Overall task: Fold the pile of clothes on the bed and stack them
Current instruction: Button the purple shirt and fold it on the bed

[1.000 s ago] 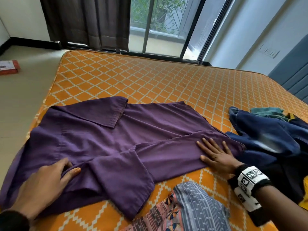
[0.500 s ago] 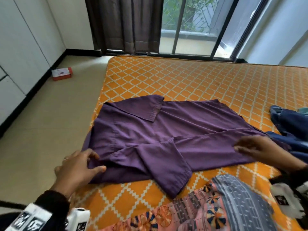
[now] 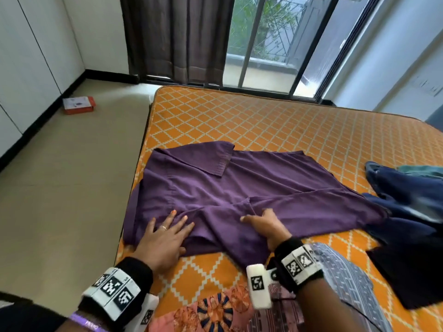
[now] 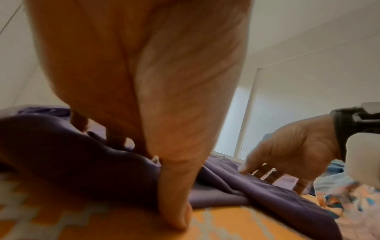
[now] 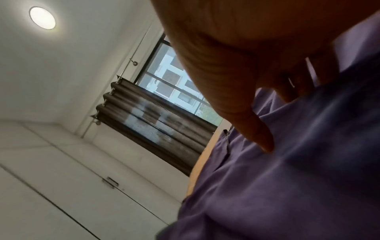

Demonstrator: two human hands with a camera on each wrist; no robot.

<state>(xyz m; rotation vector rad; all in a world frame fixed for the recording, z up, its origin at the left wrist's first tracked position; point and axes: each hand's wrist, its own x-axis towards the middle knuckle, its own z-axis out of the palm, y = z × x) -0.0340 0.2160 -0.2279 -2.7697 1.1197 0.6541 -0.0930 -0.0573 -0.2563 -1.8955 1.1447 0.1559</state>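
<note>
Left hand flat, fingers spread on purple shirt; right hand loosely curled, fingertips on its fold.

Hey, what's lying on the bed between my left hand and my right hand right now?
Only purple shirt fabric: a folded, creased stretch lies between the left hand and the right hand, both on the shirt. The head view shows it.
</note>
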